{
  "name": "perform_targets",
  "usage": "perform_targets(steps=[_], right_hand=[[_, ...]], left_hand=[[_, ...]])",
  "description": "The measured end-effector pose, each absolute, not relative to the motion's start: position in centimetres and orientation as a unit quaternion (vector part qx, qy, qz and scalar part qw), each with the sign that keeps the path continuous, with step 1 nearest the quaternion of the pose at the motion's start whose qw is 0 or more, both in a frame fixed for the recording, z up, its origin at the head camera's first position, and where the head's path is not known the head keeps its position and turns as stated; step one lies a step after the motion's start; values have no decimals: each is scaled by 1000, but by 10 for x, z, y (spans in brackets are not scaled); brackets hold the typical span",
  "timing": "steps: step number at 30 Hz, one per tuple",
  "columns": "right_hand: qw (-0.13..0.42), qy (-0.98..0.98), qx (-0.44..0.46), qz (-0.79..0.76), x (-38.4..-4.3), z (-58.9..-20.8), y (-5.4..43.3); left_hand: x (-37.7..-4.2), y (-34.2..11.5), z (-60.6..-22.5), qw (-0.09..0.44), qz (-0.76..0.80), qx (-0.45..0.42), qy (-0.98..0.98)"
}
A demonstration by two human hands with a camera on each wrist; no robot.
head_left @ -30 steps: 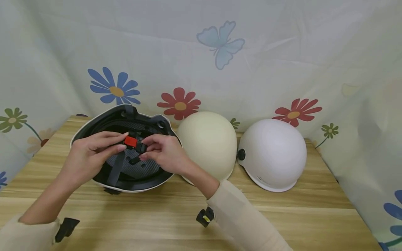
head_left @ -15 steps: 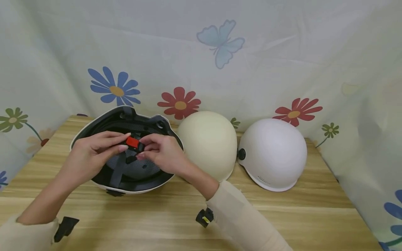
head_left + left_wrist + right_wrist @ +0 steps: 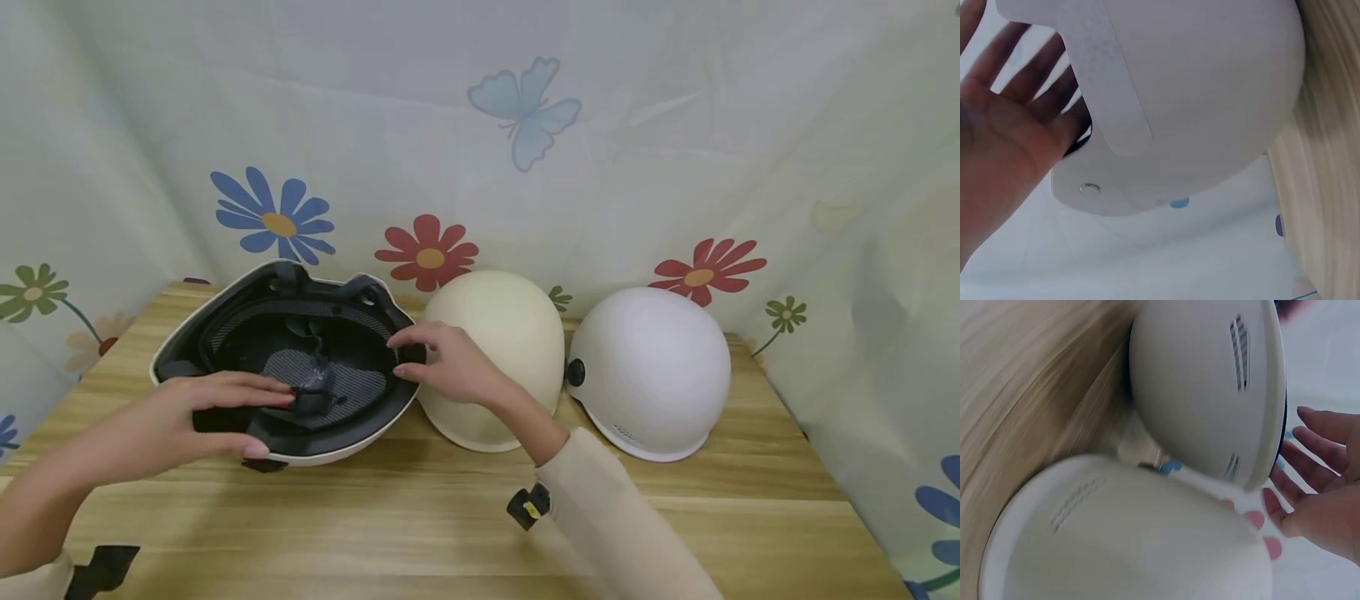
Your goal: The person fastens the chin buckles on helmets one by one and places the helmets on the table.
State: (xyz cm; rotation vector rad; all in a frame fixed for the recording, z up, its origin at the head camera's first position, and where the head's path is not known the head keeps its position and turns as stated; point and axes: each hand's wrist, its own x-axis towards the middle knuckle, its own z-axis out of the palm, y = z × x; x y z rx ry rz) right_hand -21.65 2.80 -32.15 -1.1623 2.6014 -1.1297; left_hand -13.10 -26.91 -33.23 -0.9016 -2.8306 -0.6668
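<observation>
An upturned white helmet (image 3: 360, 433) with a black lining lies at the left of the table, its opening facing up. My left hand (image 3: 180, 421) is at its near-left rim, fingers extended over the inside and thumb apart. By those fingertips lies a black strap buckle (image 3: 313, 402), with a bit of red just showing. In the left wrist view the spread fingers are partly hidden behind the white shell (image 3: 1197, 94). My right hand (image 3: 461, 362) is at the right rim, fingers loosely bent; the right wrist view shows nothing gripped in it.
A cream helmet (image 3: 495, 358) stands dome up just right of the upturned one. Beside it, farther right, is a white helmet (image 3: 652, 367) with a black side knob (image 3: 576, 372). The wooden table (image 3: 420, 517) meets a flowered cloth (image 3: 585, 192) at the back.
Both hands have let go of the red and black buckle, which now lies down inside the helmet. The left hand has moved left and down, the right hand right to the rim.
</observation>
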Motion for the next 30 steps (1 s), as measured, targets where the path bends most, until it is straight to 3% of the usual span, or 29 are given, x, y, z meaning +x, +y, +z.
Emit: perform_targets(steps=[5, 11, 19, 25, 30], right_hand=[[44, 860, -371, -346, -222, -326, 41], [54, 859, -369, -350, -220, -330, 48], [70, 821, -406, -395, -219, -334, 52], [34, 820, -386, -422, -222, -332, 55], [43, 804, -389, -448, -227, -333, 49]], left_hand=[[-126, -281, -341, 26, -231, -303, -924], [-123, -288, -344, 70, -241, -290, -924], [-123, -318, -349, 74, -250, -195, -946], [-126, -335, -355, 109, -265, -117, -951], [-129, -336, -355, 101, -255, -108, -956]])
